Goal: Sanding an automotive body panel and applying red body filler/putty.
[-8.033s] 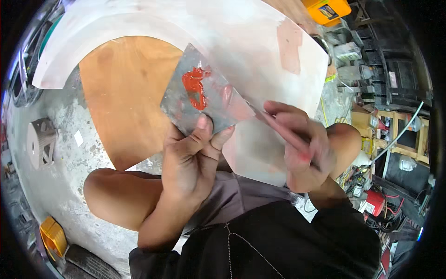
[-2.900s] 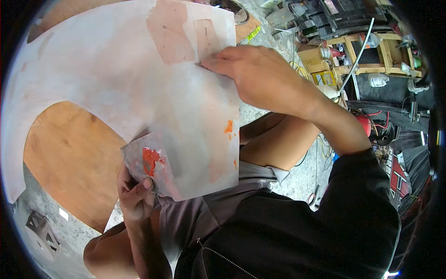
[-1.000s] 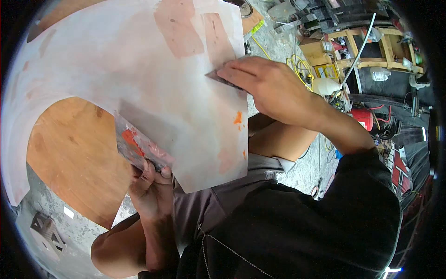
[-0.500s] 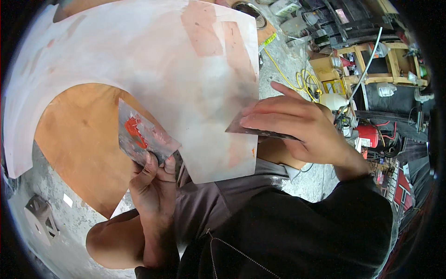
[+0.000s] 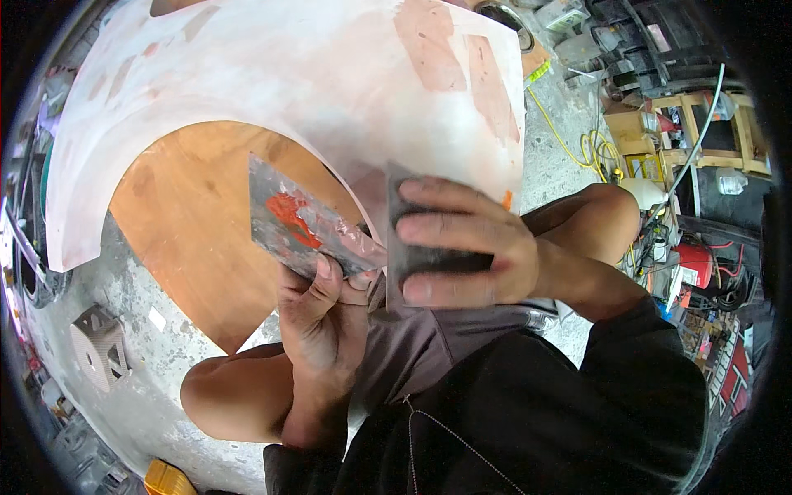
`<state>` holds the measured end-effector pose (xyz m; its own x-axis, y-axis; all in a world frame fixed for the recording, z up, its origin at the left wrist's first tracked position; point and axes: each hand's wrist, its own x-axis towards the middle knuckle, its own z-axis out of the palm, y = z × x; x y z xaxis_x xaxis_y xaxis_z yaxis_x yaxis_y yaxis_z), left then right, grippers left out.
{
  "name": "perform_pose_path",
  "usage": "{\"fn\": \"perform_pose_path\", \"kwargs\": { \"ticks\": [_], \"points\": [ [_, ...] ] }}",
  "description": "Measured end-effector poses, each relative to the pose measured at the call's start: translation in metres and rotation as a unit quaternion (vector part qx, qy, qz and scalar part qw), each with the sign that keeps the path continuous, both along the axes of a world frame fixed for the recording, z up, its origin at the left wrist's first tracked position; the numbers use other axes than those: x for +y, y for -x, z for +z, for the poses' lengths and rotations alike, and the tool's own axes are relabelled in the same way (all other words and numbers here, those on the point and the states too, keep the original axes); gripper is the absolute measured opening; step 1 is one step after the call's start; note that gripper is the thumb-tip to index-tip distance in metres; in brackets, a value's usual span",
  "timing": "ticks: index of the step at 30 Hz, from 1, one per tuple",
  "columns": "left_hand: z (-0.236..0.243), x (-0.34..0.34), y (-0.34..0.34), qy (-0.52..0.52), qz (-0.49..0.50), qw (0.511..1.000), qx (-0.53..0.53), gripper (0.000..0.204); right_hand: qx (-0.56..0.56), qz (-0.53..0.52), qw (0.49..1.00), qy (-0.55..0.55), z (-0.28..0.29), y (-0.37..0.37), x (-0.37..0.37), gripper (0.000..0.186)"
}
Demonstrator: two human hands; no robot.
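Observation:
My left hand (image 5: 322,313) grips a grey plate (image 5: 338,247) from below, thumb at its lower edge, with red paste (image 5: 289,216) smeared on top. Beside it, my right hand (image 5: 503,247) holds a dark, flat spreader (image 5: 450,262) with fingers spread over its face, slightly blurred, close to the plate’s right corner. Behind both is a large white curved panel (image 5: 297,74) with pinkish patches and a wheel-arch cut-out; a plywood board (image 5: 181,231) shows through the arch.
My bent legs (image 5: 235,396) lie below the panel. A grey perforated stand (image 5: 95,351) is on the floor at left, a yellow container (image 5: 165,477) lower down. At right are a coiled yellow cable (image 5: 602,157), a wooden frame (image 5: 685,157) and a red tank (image 5: 693,264).
My right hand has come off the panel’s right side, moving down-left beside the plate, spreader turned upright. The view has shifted, so the panel appears farther right.

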<state>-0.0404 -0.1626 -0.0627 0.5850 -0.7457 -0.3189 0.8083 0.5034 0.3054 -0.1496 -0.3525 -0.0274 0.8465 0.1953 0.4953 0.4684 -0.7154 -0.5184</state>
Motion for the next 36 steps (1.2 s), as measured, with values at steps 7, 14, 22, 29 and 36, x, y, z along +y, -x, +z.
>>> {"fn": "perform_pose_path", "kwargs": {
  "ticks": [7, 14, 22, 29, 36],
  "points": [
    [0.012, 0.001, -0.01, -0.052, 0.068, 0.993, -0.085, 0.04, 0.059, -0.118, 0.961, 0.245, 0.034, 0.001, -0.027, 0.042],
    [0.015, -0.008, 0.003, -0.3, 0.033, 0.907, -0.294, 0.039, 0.093, -0.159, 0.943, 0.276, 0.047, -0.005, 0.009, 0.044],
    [0.022, -0.006, -0.004, -0.312, 0.124, 0.902, -0.27, 0.047, 0.153, -0.136, 0.905, 0.373, 0.043, -0.003, 0.021, 0.038],
    [0.021, 0.014, -0.042, -0.263, 0.219, 0.911, -0.233, 0.044, 0.271, -0.14, 0.952, 0.001, 0.064, -0.023, -0.029, 0.063],
    [0.012, 0.012, -0.043, -0.213, 0.131, 0.96, -0.123, 0.034, 0.4, -0.127, 0.887, -0.192, 0.083, -0.044, -0.074, 0.043]
  ]
}}
